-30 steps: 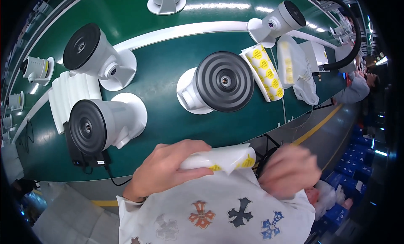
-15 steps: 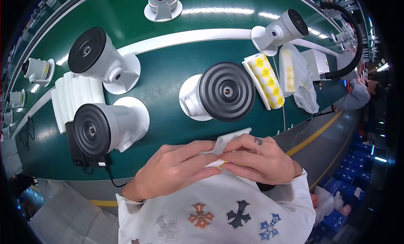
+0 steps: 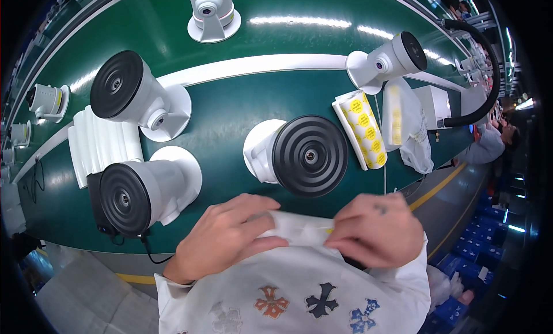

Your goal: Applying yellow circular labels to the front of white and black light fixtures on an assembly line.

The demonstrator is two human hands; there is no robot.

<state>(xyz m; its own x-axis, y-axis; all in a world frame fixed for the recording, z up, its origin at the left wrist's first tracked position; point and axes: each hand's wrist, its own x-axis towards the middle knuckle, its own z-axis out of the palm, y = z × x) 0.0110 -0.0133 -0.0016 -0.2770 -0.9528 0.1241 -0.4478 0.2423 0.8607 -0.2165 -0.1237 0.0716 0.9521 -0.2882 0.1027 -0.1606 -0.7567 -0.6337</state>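
Both hands pinch one white strip of backing paper with a little yellow at its right end, held close to my chest. My left hand grips its left part, and my right hand grips its right end. Just beyond the hands, a white security camera with a black ribbed round front lies on the green conveyor belt. A roll of yellow round stickers lies to the right of that camera.
Two more black-fronted cameras lie left. Smaller white cameras stand at the back and back right. A stack of white foam sheets is at the left. A clear bag and white box lie right.
One second ago my left hand alone held the white strip, with my right hand low and apart. The right hand came in, and now both hands hold the strip stretched between them.
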